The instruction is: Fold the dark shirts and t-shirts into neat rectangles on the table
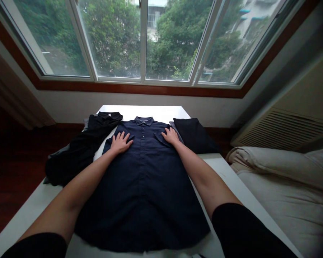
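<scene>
A dark navy button-up shirt (142, 179) lies spread front side up, its collar (144, 121) toward the window and its hem toward me. My left hand (121, 143) rests open on the left side of its chest, fingers spread. On the right side of the chest, my right hand (171, 136) lies flat with its fingers apart. The shirt's sleeves do not show at full length; they seem tucked in or under near the shoulders. Both palms press on the cloth without gripping it.
The shirt lies on a white table (156, 111). A loose heap of black and grey clothes (80, 150) hangs toward the left edge. Folded dark clothes (192, 134) sit at the right. A beige sofa (288, 179) stands beside the table, and a window (142, 43) is beyond it.
</scene>
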A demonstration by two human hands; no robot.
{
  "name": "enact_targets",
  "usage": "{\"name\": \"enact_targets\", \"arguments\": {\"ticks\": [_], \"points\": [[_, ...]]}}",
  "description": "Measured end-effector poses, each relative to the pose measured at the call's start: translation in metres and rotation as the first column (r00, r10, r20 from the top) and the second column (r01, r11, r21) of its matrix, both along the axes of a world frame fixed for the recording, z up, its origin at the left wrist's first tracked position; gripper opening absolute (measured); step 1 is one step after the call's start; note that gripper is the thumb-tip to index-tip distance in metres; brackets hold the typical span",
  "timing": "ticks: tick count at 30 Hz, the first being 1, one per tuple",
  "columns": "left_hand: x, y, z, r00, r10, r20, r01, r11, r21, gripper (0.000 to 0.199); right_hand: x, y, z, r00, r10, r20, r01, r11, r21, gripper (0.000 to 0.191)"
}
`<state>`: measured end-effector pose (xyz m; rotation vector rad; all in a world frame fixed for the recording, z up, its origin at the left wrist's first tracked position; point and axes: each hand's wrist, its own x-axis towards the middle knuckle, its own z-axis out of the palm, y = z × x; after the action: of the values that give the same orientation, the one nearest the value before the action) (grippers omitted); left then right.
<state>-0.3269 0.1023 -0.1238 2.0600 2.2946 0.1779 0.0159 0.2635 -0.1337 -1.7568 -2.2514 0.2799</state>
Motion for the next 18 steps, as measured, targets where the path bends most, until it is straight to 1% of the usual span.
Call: {"name": "enact_targets", "arguments": {"ticks": [3,5,6,7,8,9,10,11,12,13,14,15,16,17,18], "points": [[0.004,0.003,0.010,1.000,0.005,0.005,-0.005,1.000,-0.002,0.075,0.000,0.006,0.001,0.999,-0.026,-0.030,0.026,1.000,-0.009,0.066],[0.016,-0.004,0.018,1.000,0.004,0.001,-0.004,0.999,0.052,0.070,0.000,0.013,0.004,0.997,-0.044,-0.065,0.043,0.999,-0.010,0.063],[0.026,-0.010,0.023,1.000,-0.021,-0.002,0.021,0.995,0.096,0.066,0.001,0.017,0.006,0.995,-0.051,-0.082,0.051,0.999,-0.005,0.061],[0.040,-0.018,0.029,0.997,-0.071,-0.004,0.071,0.987,0.143,0.061,0.001,0.021,0.009,0.994,-0.060,-0.096,0.060,0.998,0.002,0.059],[0.057,-0.029,0.035,0.988,-0.152,-0.006,0.150,0.971,0.185,0.056,0.001,0.026,0.012,0.992,-0.070,-0.106,0.072,0.997,0.010,0.056],[0.077,-0.042,0.040,0.965,-0.262,-0.004,0.258,0.944,0.204,0.050,0.000,0.032,0.015,0.989,-0.087,-0.116,0.090,0.996,0.016,0.054],[0.099,-0.057,0.046,0.923,-0.384,0.005,0.375,0.904,0.204,0.043,-0.001,0.037,0.018,0.985,-0.114,-0.131,0.117,0.993,0.015,0.052],[0.123,-0.074,0.050,0.856,-0.517,0.013,0.506,0.842,0.185,0.039,-0.002,0.042,0.022,0.976,-0.152,-0.158,0.154,0.988,0.004,0.051],[0.147,-0.092,0.054,0.752,-0.659,0.018,0.650,0.746,0.147,0.035,-0.003,0.047,0.025,0.961,-0.191,-0.202,0.191,0.981,-0.023,0.053],[0.172,-0.111,0.056,0.613,-0.790,0.019,0.784,0.612,0.105,0.033,-0.005,0.051,0.027,0.940,-0.224,-0.256,0.215,0.975,-0.065,0.056],[0.195,-0.131,0.056,0.487,-0.873,0.011,0.869,0.486,0.086,0.033,-0.007,0.054,0.029,0.918,-0.247,-0.312,0.222,0.969,-0.112,0.060],[0.217,-0.149,0.055,0.384,-0.923,0.003,0.920,0.383,0.088,0.033,-0.008,0.057,0.030,0.897,-0.256,-0.361,0.213,0.965,-0.154,0.063],[0.236,-0.165,0.053,0.306,-0.952,-0.007,0.946,0.303,0.110,0.035,-0.009,0.059,0.031,0.881,-0.252,-0.401,0.191,0.964,-0.186,0.064],[0.253,-0.179,0.050,0.250,-0.968,-0.015,0.959,0.246,0.138,0.036,-0.010,0.060,0.031,0.870,-0.241,-0.431,0.165,0.964,-0.207,0.064],[0.268,-0.190,0.048,0.222,-0.975,-0.025,0.964,0.215,0.157,0.036,-0.011,0.060,0.032,0.861,-0.231,-0.453,0.143,0.965,-0.220,0.062]]}}
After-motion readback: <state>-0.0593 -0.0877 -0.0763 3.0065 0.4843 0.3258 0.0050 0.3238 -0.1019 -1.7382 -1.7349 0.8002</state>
